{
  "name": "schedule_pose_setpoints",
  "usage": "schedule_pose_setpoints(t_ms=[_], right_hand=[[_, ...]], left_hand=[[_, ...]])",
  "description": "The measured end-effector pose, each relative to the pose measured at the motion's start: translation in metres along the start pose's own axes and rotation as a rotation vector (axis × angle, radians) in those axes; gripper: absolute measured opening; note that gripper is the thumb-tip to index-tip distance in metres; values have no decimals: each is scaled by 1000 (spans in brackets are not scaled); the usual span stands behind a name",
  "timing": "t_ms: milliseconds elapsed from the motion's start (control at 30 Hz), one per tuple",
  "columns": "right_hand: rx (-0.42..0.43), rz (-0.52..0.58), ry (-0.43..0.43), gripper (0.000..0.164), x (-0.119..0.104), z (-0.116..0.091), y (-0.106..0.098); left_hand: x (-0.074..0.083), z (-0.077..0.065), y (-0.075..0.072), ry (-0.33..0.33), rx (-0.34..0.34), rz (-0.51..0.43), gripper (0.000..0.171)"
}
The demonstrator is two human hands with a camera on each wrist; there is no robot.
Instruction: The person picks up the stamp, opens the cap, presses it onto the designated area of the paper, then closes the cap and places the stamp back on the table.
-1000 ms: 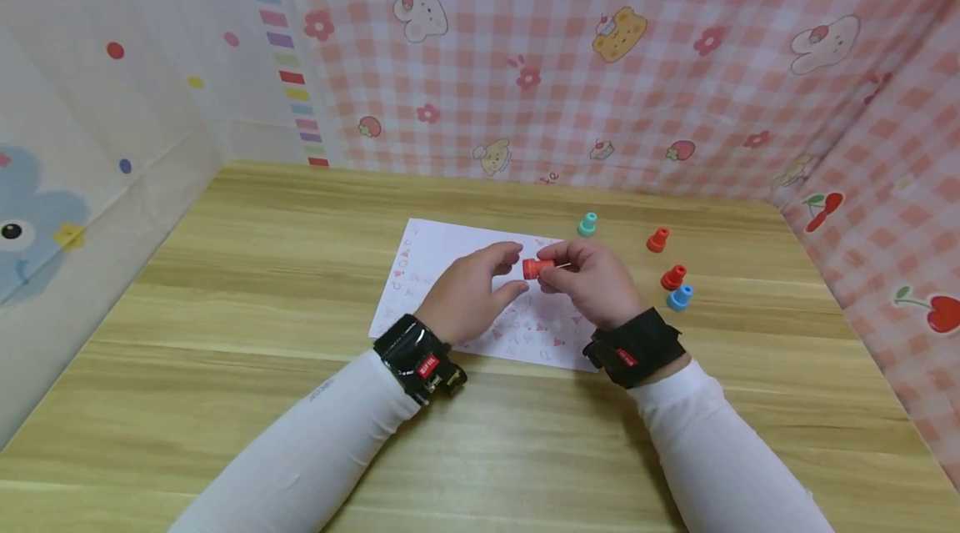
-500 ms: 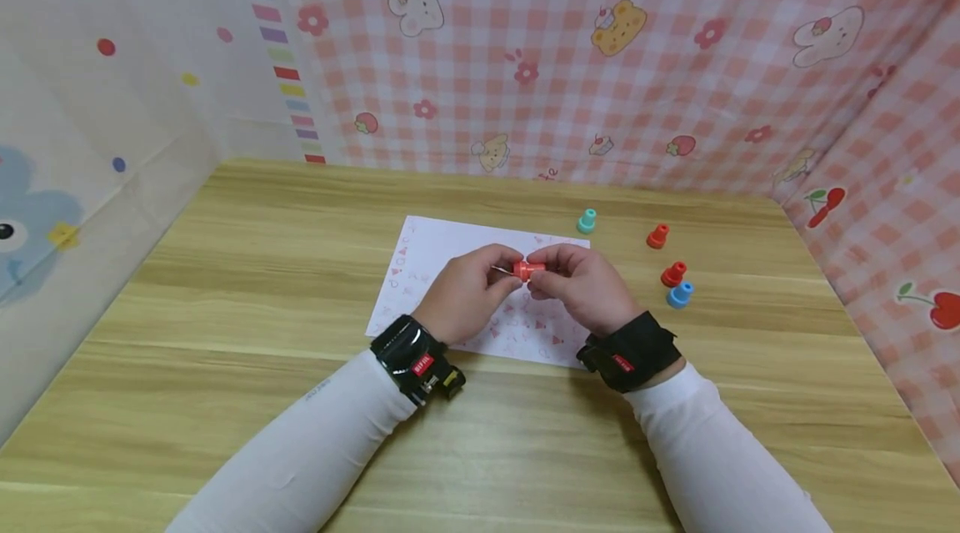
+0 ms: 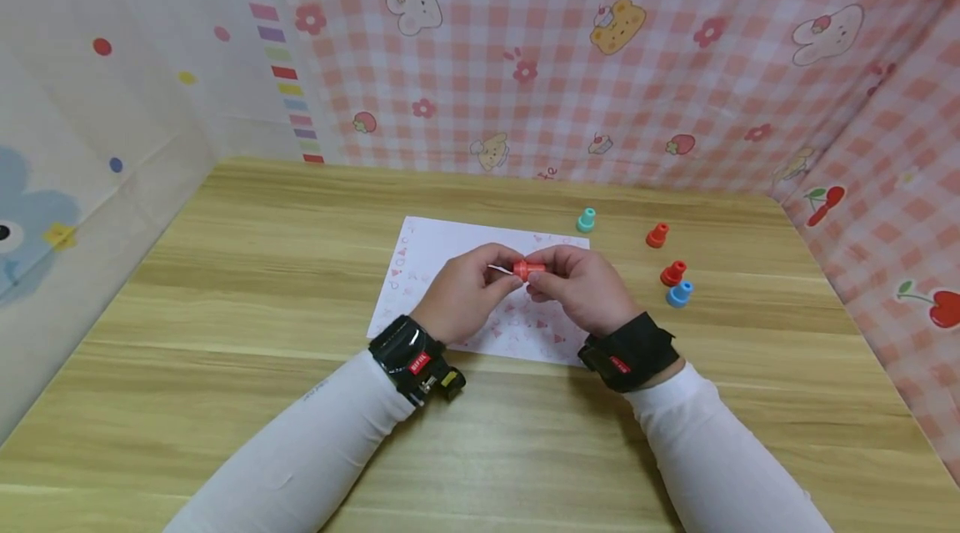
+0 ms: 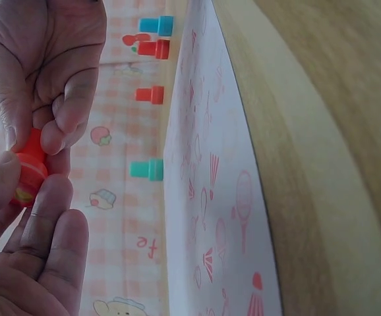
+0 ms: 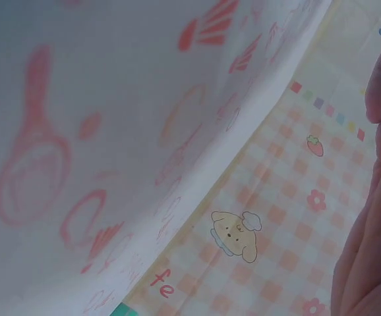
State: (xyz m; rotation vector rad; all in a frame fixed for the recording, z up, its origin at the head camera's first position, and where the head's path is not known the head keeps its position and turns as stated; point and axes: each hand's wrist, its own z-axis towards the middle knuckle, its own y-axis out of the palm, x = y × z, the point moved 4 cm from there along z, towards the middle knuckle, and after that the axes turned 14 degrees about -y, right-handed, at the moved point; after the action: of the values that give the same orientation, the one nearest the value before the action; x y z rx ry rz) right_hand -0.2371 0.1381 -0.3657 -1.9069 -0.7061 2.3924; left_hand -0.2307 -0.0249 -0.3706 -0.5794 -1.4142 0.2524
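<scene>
Both hands point(image 3: 467, 293) point(image 3: 588, 287) pinch a stepped red stamp point(image 3: 524, 270), probably smooth plastic.

1 small red stepped plastic stamp point(image 3: 529, 269): held sideways above white printed paper point(image 3: 457, 239); wide end pinched by left hand point(image 3: 459, 293), narrow end by right hand point(image 3: 588, 287).

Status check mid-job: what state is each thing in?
Paper: flat, red prints on it
Held red stamp: on its side, off the paper
Left hand: pinching its wide end
Right hand: pinching its narrow end
Teal stamp: upright
Blue stamp: upright
Far red stamp: upright
Near red stamp: upright
</scene>
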Motion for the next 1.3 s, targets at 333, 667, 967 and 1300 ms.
schedule_pose_setpoints(t_ms=[333, 667, 967, 1300], right_hand=[[-7, -15, -16, 15, -3, 0, -1], [-21, -10, -12, 14, -4, -1, -2], [-24, -18, -16, 13, -4, 0, -3], [-22, -40, -20, 12, -5, -2, -2]], left_hand=[[1, 0, -2, 19, 30, 11, 15], [3, -2, -2, 40, 20, 5, 15], [3, -2, -2, 40, 10, -8, 16], [1, -1, -1, 39, -6, -9, 16]])
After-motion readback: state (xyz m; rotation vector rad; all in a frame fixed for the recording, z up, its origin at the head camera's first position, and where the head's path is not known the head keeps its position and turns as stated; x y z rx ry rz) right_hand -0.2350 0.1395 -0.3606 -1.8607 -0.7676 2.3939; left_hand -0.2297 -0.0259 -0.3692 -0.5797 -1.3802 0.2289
